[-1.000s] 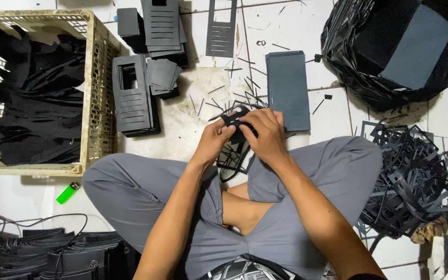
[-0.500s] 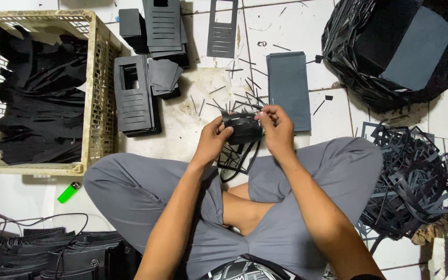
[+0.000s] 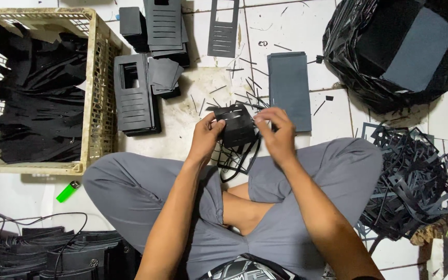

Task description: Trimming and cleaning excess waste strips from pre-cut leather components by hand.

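Note:
I sit cross-legged on a tiled floor in grey trousers. My left hand (image 3: 207, 136) and my right hand (image 3: 277, 136) both grip a black slotted die-cut sheet (image 3: 237, 126) held just above my knees. Thin black offcut strips (image 3: 234, 161) dangle from its lower edge between my hands. Each hand pinches one side of the sheet, the left on its left edge, the right on its upper right edge.
A beige plastic crate (image 3: 98, 103) of black scraps stands at left. Stacks of slotted dark sheets (image 3: 135, 93) and a plain dark stack (image 3: 289, 89) lie ahead. A black bag (image 3: 359, 78) sits top right, a pile of offcut frames (image 3: 410, 181) at right, a green lighter (image 3: 68, 191) lower left.
The sheet has been lifted and turned flatter toward the camera. My right hand has shifted from over its top to its right edge, and strips now hang lower.

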